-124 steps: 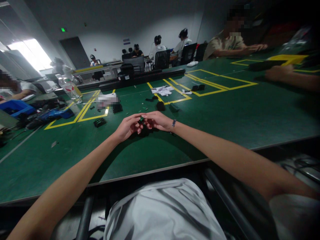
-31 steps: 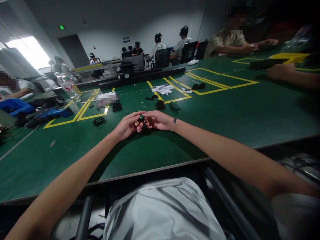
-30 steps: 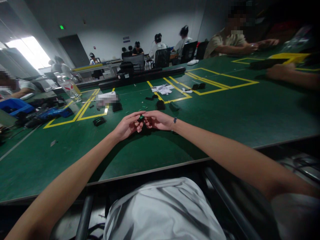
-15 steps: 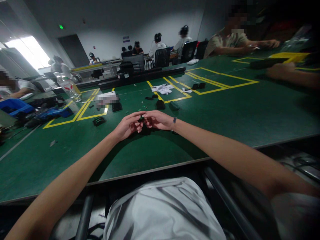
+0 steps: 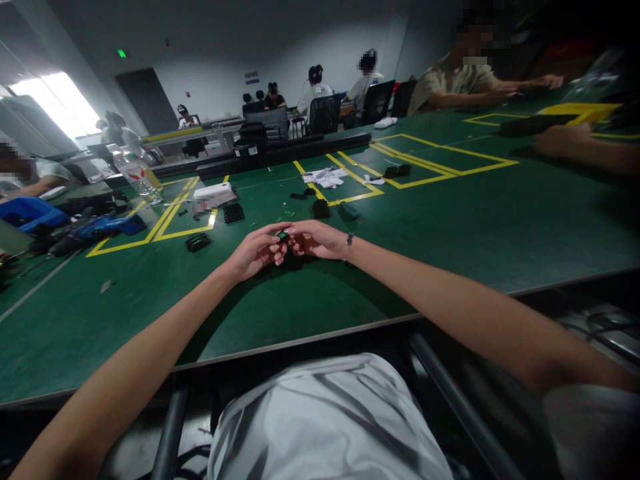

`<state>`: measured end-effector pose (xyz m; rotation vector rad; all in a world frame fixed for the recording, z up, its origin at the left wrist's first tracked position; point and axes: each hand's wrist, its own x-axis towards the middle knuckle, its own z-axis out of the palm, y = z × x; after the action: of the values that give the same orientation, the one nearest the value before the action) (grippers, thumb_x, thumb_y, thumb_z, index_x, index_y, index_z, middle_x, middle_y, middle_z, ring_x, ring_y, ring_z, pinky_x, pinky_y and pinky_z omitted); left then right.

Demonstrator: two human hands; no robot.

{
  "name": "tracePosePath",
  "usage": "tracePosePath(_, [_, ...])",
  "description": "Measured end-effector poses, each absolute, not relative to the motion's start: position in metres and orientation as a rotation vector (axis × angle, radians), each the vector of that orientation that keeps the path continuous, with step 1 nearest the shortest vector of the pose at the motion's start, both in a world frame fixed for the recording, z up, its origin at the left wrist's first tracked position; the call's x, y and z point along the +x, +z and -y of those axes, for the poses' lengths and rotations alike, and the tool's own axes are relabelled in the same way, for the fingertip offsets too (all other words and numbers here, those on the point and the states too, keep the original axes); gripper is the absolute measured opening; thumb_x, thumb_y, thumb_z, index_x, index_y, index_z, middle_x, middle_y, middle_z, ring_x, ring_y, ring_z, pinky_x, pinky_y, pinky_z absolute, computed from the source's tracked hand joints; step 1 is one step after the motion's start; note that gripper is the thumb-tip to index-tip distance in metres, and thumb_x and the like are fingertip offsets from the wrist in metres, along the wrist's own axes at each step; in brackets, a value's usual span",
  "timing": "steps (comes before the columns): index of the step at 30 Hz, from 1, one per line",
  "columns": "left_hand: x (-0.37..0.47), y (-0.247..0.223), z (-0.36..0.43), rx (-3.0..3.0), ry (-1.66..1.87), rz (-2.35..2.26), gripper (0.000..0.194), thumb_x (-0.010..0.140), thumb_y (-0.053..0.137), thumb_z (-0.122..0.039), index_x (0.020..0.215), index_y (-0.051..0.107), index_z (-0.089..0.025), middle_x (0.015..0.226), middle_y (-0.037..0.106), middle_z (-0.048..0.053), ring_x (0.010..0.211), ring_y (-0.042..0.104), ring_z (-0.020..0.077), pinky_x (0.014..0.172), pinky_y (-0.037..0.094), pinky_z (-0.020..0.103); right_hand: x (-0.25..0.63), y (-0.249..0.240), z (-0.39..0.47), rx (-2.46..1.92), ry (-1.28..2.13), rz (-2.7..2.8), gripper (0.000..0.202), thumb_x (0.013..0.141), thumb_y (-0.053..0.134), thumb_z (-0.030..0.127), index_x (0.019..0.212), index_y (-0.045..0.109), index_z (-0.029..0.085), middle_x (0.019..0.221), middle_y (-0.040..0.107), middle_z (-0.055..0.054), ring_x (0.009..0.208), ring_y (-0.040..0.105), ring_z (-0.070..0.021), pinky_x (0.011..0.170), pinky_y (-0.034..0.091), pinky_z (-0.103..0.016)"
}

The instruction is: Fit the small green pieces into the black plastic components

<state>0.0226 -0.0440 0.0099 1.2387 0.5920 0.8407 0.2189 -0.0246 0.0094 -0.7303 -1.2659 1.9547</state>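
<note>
A small green and black part [image 5: 283,235], perhaps a circuit board piece, is pinched between the fingertips of both hands just above the table. My left hand [image 5: 257,252] grips it from the left with curled fingers. From the right, my right hand [image 5: 316,239] closes on the same part, its thumb and fingers partly hidden. Tiny green bits [image 5: 287,214] lie on the table just beyond the fingers. Close by are a black block-shaped part [image 5: 321,209] and a dark curved piece [image 5: 349,212]. To the left sits a black part with green inside [image 5: 199,242].
The green table [image 5: 320,300] carries yellow tape outlines. White paper scraps [image 5: 326,177] and small black pieces [image 5: 397,171] lie farther back. A clear bottle [image 5: 137,175], a blue bin [image 5: 33,215] and blue-black tools [image 5: 97,230] stand left. A co-worker's hand [image 5: 563,141] rests at right.
The green part between my fingers has tilted slightly, showing more of its green face. My hands have stayed in almost the same place.
</note>
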Motion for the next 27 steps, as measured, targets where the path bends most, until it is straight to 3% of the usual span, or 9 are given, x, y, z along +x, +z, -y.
tracePosePath(27, [0.0247,0.001,0.0439,1.413,0.963,-0.629,0.048,0.084,0.06,-0.027,0.13,0.061,-0.013,0.077,0.068,0.007,0.057,0.061,0.0155,0.054,0.049,0.029,0.2198,0.0076,0.023,-0.701,1.861,1.398,0.015,0.082,0.07,0.024,0.084,0.064,0.011,0.075,0.064,-0.006,0.063,0.053,-0.011,0.056,0.04,-0.023])
